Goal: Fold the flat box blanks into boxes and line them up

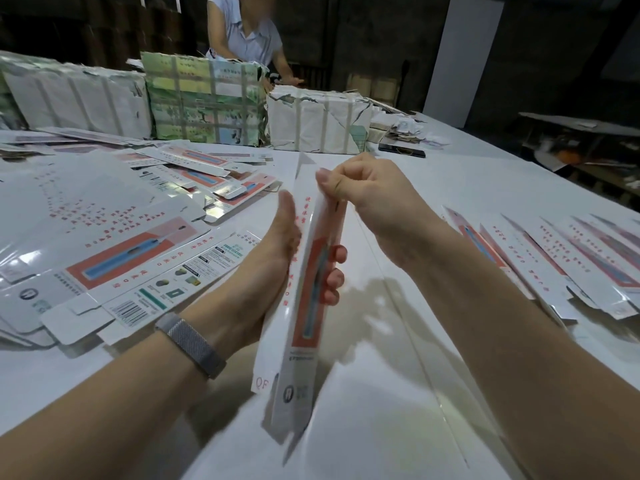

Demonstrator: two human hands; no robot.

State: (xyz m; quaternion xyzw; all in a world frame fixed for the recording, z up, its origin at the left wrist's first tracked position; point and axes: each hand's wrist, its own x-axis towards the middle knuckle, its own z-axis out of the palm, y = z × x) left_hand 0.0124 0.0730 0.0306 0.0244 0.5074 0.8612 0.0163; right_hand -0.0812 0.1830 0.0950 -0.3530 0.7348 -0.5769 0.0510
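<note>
Both hands hold one long, narrow box (304, 306) above the white bench (398, 393), centre of view. My left hand (277, 247) cradles its left side, fingertips curled round the right edge. My right hand (367, 195) pinches its far end. I see white card with red characters and a red panel. Flat blanks (114, 258) lie left; folded boxes (568, 261) line the right.

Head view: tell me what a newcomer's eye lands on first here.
The long narrow box held up at the centre, the left hand cupping its side and the right hand pinching its upper edge. Next, the heap of flat blanks spread on the white table to the left, and the row of folded boxes at the right.
</note>
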